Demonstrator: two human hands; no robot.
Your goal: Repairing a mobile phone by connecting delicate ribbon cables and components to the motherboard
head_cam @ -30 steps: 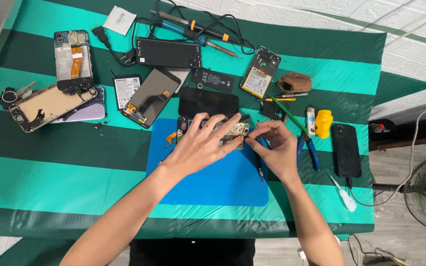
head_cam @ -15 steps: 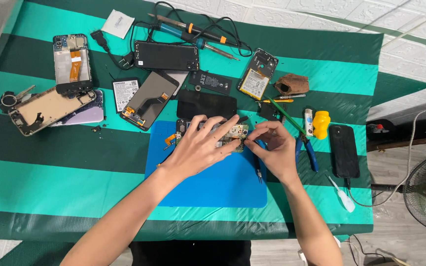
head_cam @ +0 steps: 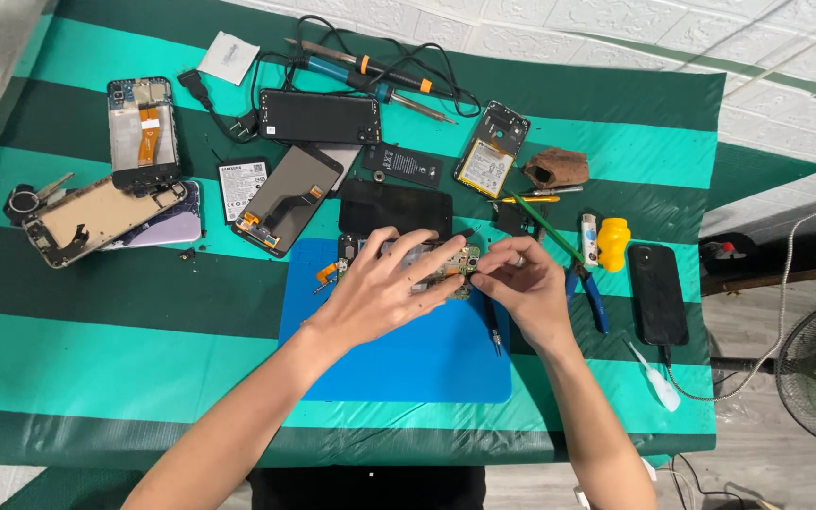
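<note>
Little has shifted: the left hand still presses spread fingers on the opened black phone frame at the top edge of the blue rectangular rubber mat, while the right hand pinches its right end.

**Bare arms, one ring**

Both forearms are bare from elbow to wrist, with no sleeves, watch or bracelet showing. The left hand wears no glove and no jewellery. The right hand is also ungloved, with a thin, pale ring on one finger. Fingernails look short and unpainted.
</note>
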